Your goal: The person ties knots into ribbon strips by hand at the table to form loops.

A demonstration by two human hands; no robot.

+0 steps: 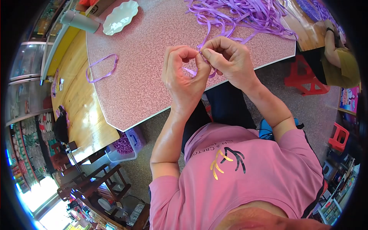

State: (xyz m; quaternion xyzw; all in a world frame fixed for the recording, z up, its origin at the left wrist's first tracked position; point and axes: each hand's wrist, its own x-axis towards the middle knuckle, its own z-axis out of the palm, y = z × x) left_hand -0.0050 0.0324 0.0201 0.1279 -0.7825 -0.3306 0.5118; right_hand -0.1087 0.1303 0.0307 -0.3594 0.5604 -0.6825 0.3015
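My left hand (184,74) and my right hand (232,59) meet over the front edge of the pink speckled table (142,69). Both pinch a thin purple ribbon (212,73) between thumb and forefinger, with the fingertips almost touching. Part of this ribbon hangs in a curve below the fingers; the spot being gripped is mostly hidden. Just beyond my hands, a tangled pile of purple ribbons (245,17) spreads over the far right of the table, and one strand runs toward my fingers. A single purple ribbon loop (114,68) lies apart at the left.
A scalloped white dish (120,18) and a pale tumbler (80,21) stand at the far left. A wooden table (82,107) adjoins on the left, with a plastic bin (132,153) below. Another person's arm (331,48) and a red stool (304,76) are at right.
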